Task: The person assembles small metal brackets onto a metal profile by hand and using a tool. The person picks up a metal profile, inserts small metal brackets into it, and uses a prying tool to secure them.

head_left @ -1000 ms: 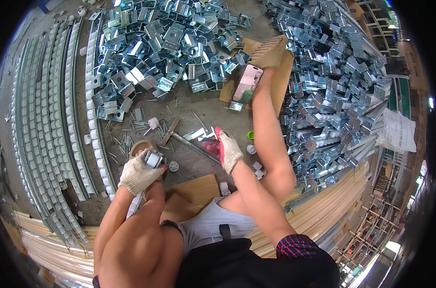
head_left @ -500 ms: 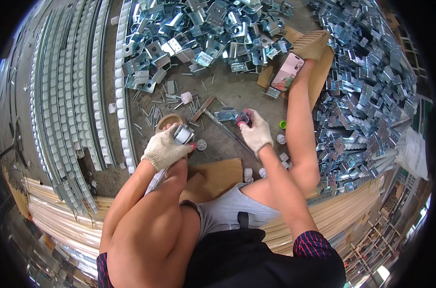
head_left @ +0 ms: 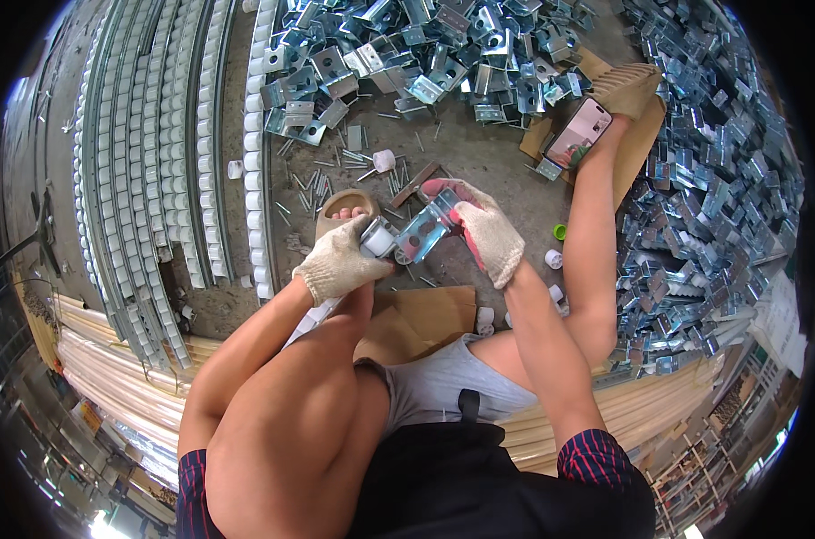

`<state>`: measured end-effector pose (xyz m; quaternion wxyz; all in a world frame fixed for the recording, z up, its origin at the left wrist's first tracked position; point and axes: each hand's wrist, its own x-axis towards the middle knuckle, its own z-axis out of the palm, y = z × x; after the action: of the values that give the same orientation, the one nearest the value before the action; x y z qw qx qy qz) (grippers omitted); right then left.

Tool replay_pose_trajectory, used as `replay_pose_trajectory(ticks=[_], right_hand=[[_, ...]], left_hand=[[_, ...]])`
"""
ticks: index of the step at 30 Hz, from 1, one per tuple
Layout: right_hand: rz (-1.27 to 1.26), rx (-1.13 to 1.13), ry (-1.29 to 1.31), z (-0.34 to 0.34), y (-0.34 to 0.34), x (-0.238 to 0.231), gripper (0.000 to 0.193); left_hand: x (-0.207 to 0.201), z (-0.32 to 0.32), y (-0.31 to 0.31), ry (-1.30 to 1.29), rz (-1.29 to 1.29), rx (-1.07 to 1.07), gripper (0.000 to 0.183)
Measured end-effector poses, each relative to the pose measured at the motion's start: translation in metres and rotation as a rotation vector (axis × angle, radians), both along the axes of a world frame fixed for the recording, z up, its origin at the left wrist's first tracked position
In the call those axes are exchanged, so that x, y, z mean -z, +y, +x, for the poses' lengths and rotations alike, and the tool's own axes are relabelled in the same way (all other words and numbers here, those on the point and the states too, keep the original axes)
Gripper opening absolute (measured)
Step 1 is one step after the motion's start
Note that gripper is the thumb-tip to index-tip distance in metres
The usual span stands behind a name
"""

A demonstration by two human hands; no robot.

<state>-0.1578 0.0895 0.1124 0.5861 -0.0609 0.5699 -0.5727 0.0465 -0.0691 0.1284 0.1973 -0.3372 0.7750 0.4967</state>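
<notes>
My left hand [head_left: 343, 260], in a cream work glove, is closed around the end of a metal track with white rollers [head_left: 378, 237]. The rest of that track runs back beneath the hand along my left leg. Close to the track's end, a shiny metal bracket [head_left: 422, 231] with holes is tilted in the air. My right hand [head_left: 486, 232], gloved with reddish fingertips, is closed on the bracket's far end. Whether bracket and track touch is hard to make out. Partly hidden behind the bracket lies a hammer [head_left: 416, 182] on the floor.
Loose metal pins [head_left: 319, 187] and a white roller [head_left: 384, 161] lie ahead of my left foot. Brackets are heaped at the far side [head_left: 443, 58] and on the right [head_left: 704, 198]. Roller tracks [head_left: 147, 153] line the left. A phone [head_left: 580, 133] rests by my right foot.
My right hand has come left and now holds the bracket up beside the track end; earlier the bracket was low near the hammer. The whole view has shifted slightly.
</notes>
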Motion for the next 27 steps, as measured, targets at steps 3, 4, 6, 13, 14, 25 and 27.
replay_pose_trajectory(ticks=[3,4,6,13,14,25,27], right_hand=[[0.031,0.069,-0.07,-0.003,0.001,0.005,0.023],[0.045,0.073,-0.065,-0.008,0.009,0.01,0.022],[0.072,0.083,-0.056,-0.012,0.018,0.014,0.02],[0.225,0.085,0.002,0.016,-0.025,-0.013,0.018],[0.208,0.116,-0.01,0.019,-0.031,-0.017,0.018],[0.107,0.046,-0.045,0.014,-0.043,0.012,0.016],[0.118,0.049,-0.103,0.012,-0.042,0.014,0.017]], left_hand=[[0.011,0.01,0.005,0.045,-0.076,-0.023,0.069],[0.002,0.003,0.006,0.086,-0.125,-0.026,0.07],[-0.007,-0.001,0.001,-0.076,0.042,-0.02,0.071],[0.0,0.004,0.007,-0.028,0.005,-0.023,0.07],[0.001,0.005,0.009,-0.014,0.008,-0.046,0.068],[0.006,0.001,0.019,0.012,-0.167,0.026,0.069],[0.01,0.003,0.02,0.034,-0.203,0.037,0.066]])
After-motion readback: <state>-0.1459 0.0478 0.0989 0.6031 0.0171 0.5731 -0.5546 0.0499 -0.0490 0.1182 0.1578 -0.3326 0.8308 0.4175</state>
